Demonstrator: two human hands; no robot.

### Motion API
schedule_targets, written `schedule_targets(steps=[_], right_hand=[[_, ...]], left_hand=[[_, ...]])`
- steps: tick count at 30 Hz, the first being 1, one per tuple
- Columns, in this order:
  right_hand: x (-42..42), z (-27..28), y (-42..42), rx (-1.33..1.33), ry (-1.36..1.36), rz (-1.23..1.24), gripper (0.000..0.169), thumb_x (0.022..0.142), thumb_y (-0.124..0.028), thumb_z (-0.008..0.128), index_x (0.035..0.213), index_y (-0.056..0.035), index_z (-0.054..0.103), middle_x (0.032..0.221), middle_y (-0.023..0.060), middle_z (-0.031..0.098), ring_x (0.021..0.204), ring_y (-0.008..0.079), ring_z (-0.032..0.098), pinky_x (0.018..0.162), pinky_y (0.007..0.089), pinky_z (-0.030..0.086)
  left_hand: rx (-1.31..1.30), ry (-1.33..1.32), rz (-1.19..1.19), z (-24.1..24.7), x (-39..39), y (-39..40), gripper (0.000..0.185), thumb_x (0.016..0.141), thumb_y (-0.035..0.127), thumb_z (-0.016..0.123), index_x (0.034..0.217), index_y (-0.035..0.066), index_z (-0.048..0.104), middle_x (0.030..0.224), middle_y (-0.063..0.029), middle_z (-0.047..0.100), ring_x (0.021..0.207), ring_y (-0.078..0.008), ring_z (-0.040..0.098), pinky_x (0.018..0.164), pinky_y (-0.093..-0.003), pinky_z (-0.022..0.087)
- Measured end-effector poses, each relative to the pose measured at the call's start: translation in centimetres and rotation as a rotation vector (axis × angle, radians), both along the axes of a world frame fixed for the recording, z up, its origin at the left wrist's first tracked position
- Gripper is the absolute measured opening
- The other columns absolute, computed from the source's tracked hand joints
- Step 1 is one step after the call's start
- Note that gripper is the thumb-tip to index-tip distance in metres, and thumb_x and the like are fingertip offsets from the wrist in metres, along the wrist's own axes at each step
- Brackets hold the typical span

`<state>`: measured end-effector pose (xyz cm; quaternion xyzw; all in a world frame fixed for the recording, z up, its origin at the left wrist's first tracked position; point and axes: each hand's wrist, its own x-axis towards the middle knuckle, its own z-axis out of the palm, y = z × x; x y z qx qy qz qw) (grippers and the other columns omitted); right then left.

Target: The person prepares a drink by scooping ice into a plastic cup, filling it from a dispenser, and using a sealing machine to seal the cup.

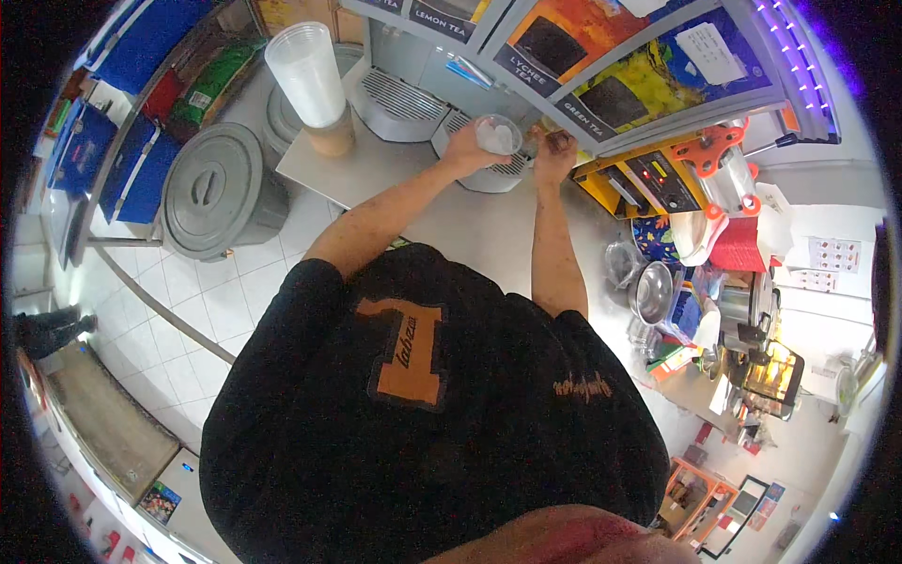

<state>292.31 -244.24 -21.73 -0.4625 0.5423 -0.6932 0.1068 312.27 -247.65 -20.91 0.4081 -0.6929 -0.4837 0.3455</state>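
In the head view, my left hand (pixel 464 151) grips a clear plastic cup (pixel 497 135) with whitish, ice-like pieces inside. The cup is above the slotted drip tray (pixel 516 168) of a grey drink dispenser. Beside it, my right hand (pixel 555 161) is raised with fingers curled at a small dark brown thing (pixel 561 142), too blurred to name. Whether that hand holds it or only touches it is unclear. A second drip tray (pixel 405 99) lies to the left. Dispenser panels with tea pictures (pixel 550 42) rise just beyond both hands.
Stacked clear plastic cups (pixel 304 74) stand at the counter's (pixel 451 218) left end. A lidded grey bin (pixel 211 190) is on the tiled floor. To the right are a yellow-and-black cup sealing machine (pixel 645 176), a metal bowl (pixel 652 292) and clear containers (pixel 624 262).
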Motion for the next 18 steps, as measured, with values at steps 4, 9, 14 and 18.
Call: schedule_targets(steps=[4,9,14,18], right_hand=[[0.4,0.3,0.3,0.032,-0.004,-0.016,0.032,0.076,-0.003,0.082,0.094,-0.0011,0.057,0.079,0.0016,0.062,0.072,0.0120,0.059,0.066,0.0269,0.047],[0.0,0.2,0.3,0.063,0.048,-0.062,0.029,0.076,-0.002,0.082,0.089,-0.0019,0.056,0.079,0.0022,0.063,0.073,0.0120,0.059,0.067,0.0272,0.048],[-0.2,-0.3,0.1,0.018,-0.010,-0.043,0.027,0.076,-0.004,0.082,0.088,-0.0012,0.058,0.080,0.0038,0.065,0.074,0.0136,0.061,0.070,0.0282,0.050],[-0.1,-0.3,0.0,0.025,-0.023,-0.032,0.028,0.076,-0.007,0.084,0.088,-0.0014,0.060,0.082,0.0039,0.065,0.075,0.0138,0.060,0.071,0.0282,0.050]], left_hand=[[-0.027,0.007,0.012,-0.3,-0.2,0.0,0.091,0.056,0.038,0.092,0.129,0.002,0.052,0.124,-0.0160,0.060,0.116,-0.0290,0.059,0.099,-0.0369,0.046],[-0.003,-0.011,0.028,0.2,-0.4,0.1,0.089,0.056,0.038,0.092,0.128,0.004,0.053,0.123,-0.0167,0.061,0.115,-0.0292,0.059,0.099,-0.0374,0.046],[0.094,0.062,-0.033,1.9,-0.3,0.4,0.089,0.054,0.039,0.093,0.126,0.005,0.054,0.121,-0.0168,0.062,0.115,-0.0302,0.060,0.099,-0.0374,0.047],[-0.019,-0.069,0.016,2.3,-0.5,0.4,0.093,0.054,0.037,0.092,0.130,0.001,0.053,0.124,-0.0178,0.064,0.115,-0.0321,0.061,0.099,-0.0382,0.048]])
